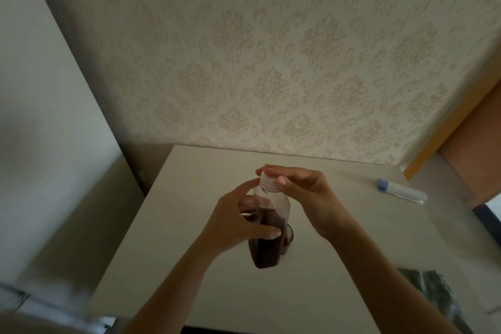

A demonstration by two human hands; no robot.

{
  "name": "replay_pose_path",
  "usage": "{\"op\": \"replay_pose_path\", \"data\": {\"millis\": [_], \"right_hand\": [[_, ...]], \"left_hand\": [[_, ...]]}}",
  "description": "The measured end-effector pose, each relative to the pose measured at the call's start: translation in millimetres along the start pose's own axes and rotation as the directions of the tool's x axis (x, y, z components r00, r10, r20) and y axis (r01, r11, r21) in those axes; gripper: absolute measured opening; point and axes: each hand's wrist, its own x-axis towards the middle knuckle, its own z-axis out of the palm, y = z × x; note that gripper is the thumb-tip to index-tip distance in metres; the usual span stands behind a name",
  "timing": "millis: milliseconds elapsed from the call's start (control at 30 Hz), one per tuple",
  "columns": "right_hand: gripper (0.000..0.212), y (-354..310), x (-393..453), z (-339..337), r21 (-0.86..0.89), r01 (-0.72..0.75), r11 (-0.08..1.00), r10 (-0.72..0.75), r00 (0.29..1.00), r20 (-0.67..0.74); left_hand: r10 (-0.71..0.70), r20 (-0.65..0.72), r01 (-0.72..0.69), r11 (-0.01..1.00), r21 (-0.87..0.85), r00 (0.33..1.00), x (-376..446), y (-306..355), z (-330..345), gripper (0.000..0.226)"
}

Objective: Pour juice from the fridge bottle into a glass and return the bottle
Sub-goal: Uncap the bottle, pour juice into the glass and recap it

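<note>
2 hands on a juice bottle [267, 230], right hand [303, 192] fingertips pinching its white cap [269, 183], left hand [238, 222] wrapped round the body, bottle above a pale table [189, 266], glass [288, 238] just behind, blue-capped tube [398, 190] far right, damask wallpaper [271, 62] beyond.

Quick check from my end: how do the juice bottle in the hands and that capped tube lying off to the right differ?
The juice bottle stands upright; the capped tube lies flat on the white table. The bottle holds dark red liquid and has a white cap; the tube looks pale with a blue cap. The left hand grips the bottle's body and the right hand pinches its cap; nothing touches the tube. Both are see-through and capped.
</note>
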Motion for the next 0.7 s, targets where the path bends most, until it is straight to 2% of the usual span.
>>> {"op": "replay_pose_path", "data": {"millis": [100,200,267,333,467,567,633,700], "right_hand": [[0.017,4.5,-0.3,9.6,0.067,0.045,0.997,-0.037,0.993,-0.114],[0.011,10.3,-0.9,19.9,0.003,0.084,0.996,-0.081,0.973,-0.214],[0.012,12.1,-0.4,29.8,-0.039,0.096,0.995,-0.103,0.947,-0.304],[0.014,12.0,0.0,40.0,-0.023,0.091,0.996,-0.093,0.915,-0.393],[0.014,10.2,2.2,51.4,-0.02,0.105,0.994,-0.103,0.889,-0.446],[0.015,5.1,7.2,46.3,-0.031,0.088,0.996,-0.093,0.925,-0.367],[0.023,-2.0,10.1,40.3,-0.11,0.045,0.993,-0.066,0.978,-0.199],[0.026,-6.5,11.4,38.2,-0.191,0.037,0.981,-0.049,0.997,-0.06]], "left_hand": [[0.056,-0.094,-0.051,0.997,0.06,0.994,-4.0,2.5,3.8,0.076],[0.178,-0.222,-0.112,0.953,0.282,0.959,-7.2,6.3,9.5,0.068],[0.237,-0.35,-0.062,0.893,0.445,0.906,-7.6,6.0,13.6,0.072],[0.252,-0.454,0.017,0.861,0.509,0.855,-7.9,5.7,18.9,0.076],[0.306,-0.501,0.042,0.821,0.569,0.81,-9.3,7.7,20.5,0.079],[0.263,-0.438,-0.01,0.866,0.5,0.86,-7.0,12.7,6.7,0.083],[0.218,-0.296,-0.085,0.911,0.403,0.93,-7.1,13.2,-3.7,0.079],[0.168,-0.186,-0.113,0.955,0.272,0.968,-8.3,10.6,-11.2,0.08]]}}
